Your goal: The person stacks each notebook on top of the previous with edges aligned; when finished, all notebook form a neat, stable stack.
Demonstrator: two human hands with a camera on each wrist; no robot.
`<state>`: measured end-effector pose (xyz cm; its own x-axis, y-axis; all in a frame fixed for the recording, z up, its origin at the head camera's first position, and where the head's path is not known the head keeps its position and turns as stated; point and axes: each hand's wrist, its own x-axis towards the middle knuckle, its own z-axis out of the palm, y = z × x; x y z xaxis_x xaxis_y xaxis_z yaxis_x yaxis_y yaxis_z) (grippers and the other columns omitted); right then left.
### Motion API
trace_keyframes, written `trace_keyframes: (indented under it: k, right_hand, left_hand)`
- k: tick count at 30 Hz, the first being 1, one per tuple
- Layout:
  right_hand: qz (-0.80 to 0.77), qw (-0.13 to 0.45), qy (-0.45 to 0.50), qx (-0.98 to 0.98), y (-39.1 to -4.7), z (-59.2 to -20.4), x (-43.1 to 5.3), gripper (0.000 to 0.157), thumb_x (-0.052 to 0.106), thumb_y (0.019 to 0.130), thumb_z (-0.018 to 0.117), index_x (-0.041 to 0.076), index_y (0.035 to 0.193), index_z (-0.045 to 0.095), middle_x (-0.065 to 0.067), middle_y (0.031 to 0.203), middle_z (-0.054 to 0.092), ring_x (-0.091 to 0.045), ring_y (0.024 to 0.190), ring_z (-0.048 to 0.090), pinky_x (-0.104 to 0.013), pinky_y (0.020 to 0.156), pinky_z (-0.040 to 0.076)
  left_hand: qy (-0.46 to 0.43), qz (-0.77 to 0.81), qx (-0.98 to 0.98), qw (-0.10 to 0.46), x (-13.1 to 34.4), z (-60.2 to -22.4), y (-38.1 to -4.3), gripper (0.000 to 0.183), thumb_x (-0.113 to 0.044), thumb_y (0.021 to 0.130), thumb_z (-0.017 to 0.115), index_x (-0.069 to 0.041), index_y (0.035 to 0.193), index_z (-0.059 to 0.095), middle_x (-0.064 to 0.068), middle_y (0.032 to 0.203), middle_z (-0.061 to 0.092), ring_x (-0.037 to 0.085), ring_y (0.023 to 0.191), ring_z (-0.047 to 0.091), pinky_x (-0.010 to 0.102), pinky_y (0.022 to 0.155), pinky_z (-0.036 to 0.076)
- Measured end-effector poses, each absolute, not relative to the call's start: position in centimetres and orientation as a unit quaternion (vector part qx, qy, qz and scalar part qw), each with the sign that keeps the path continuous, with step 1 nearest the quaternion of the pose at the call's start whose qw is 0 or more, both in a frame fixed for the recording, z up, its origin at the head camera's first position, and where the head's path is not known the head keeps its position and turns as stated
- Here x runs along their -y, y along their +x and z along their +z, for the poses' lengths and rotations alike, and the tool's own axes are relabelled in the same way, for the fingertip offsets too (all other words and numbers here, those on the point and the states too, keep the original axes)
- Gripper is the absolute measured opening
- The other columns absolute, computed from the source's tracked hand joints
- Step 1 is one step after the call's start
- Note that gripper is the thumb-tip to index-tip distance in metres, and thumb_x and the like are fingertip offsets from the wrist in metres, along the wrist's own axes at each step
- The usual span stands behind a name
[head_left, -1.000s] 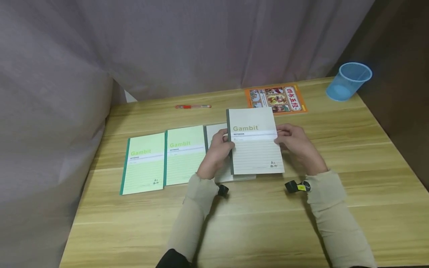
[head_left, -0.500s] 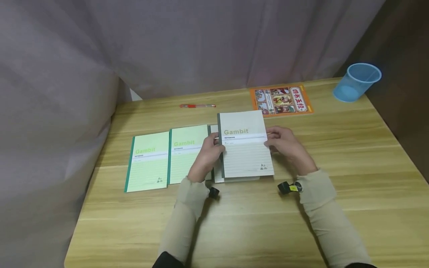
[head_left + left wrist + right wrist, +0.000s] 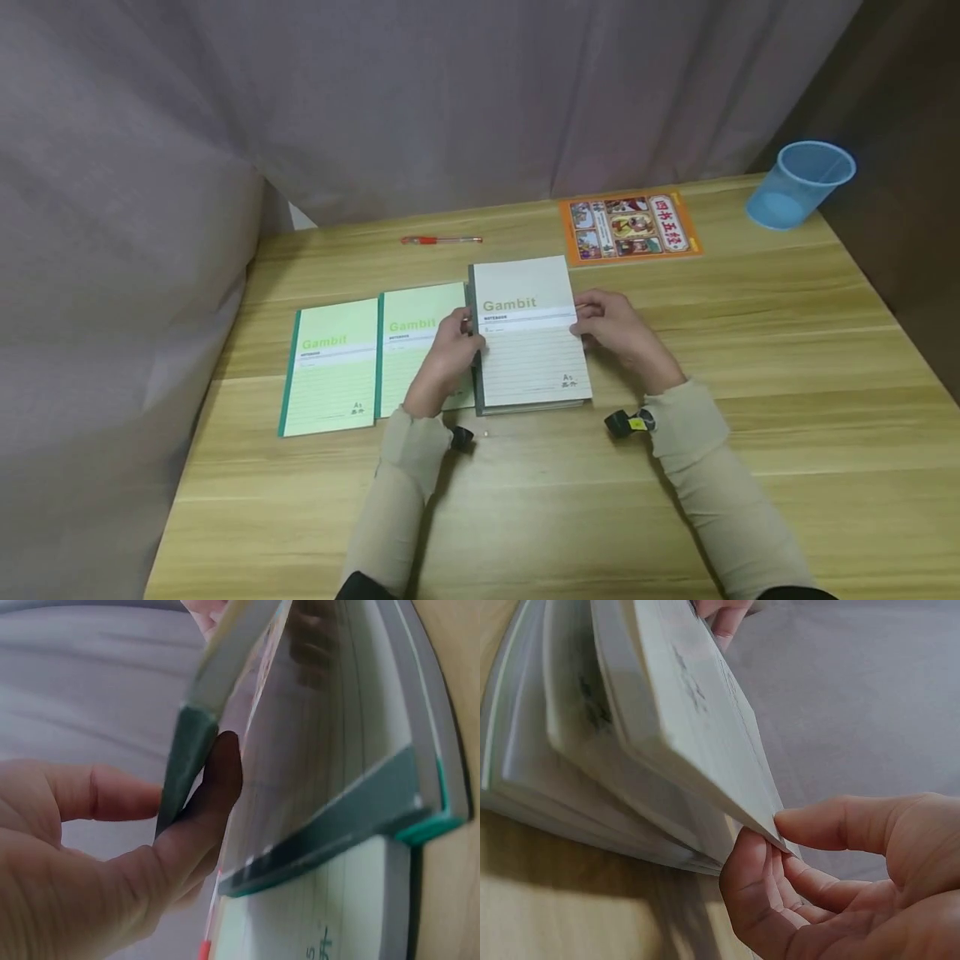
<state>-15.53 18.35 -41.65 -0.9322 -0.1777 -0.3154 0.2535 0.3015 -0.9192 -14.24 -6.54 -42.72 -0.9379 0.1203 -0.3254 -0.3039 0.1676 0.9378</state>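
A pale Gambit notebook (image 3: 532, 358) with a dark grey spine is held level by both hands at the middle of the table. My left hand (image 3: 444, 357) pinches its spine edge, thumb on one side and fingers on the other. At the opposite edge my right hand (image 3: 855, 870) grips the cover between thumb and fingers. Just beneath, the left wrist view shows a dark-spined notebook (image 3: 330, 825) lying on a green-edged one, apart from the held one at the spine. Two light green notebooks, one far left (image 3: 333, 383) and one beside the stack (image 3: 420, 308), lie flat.
Behind the notebooks lies a red pen (image 3: 441, 240). An orange illustrated book (image 3: 630, 225) lies at the back, and a blue cup (image 3: 798, 187) stands at the back right corner. A grey curtain (image 3: 420, 100) hangs along the table's far side.
Both hands have brought the pale notebook left and down, from offset above the stack to nearly lined up over it. The lower pale notebook is now almost covered in the head view.
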Motion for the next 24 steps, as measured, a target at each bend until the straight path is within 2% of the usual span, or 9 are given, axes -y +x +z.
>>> trace_keyframes:
  k: [7,17,24]
  right_hand:
    - [-0.589,0.185,0.016,-0.787,-15.7,-42.5,-17.6,0.049,-0.012,0.090,0.059,-0.018,0.136,0.045,-0.018,0.100,0.059,-0.016,0.077,0.058,-0.027,0.065,0.056]
    - [-0.579,0.180,0.016,-0.795,-16.0,-43.6,-17.6,0.046,-0.013,0.089,0.058,-0.016,0.134,0.047,-0.021,0.101,0.058,-0.019,0.079,0.059,-0.027,0.065,0.056]
    - [-0.571,0.181,0.008,-0.801,-16.1,-44.0,-17.5,0.044,-0.012,0.088,0.059,-0.017,0.131,0.050,-0.021,0.102,0.057,-0.021,0.080,0.058,-0.029,0.066,0.057]
  left_hand:
    - [-0.063,0.617,-0.767,0.167,6.9,-43.1,-14.5,0.058,0.004,0.091,0.049,0.007,0.148,0.037,0.018,0.115,0.053,0.027,0.099,0.051,0.037,0.084,0.047]
    - [-0.013,0.504,-0.852,0.142,7.6,-43.4,-14.6,0.055,0.004,0.089,0.059,0.011,0.141,0.045,0.021,0.112,0.061,0.032,0.100,0.061,0.040,0.081,0.056]
    - [-0.019,0.459,-0.878,0.139,7.9,-43.4,-14.6,0.052,0.004,0.085,0.064,0.010,0.136,0.054,0.017,0.108,0.063,0.029,0.097,0.060,0.037,0.079,0.056]
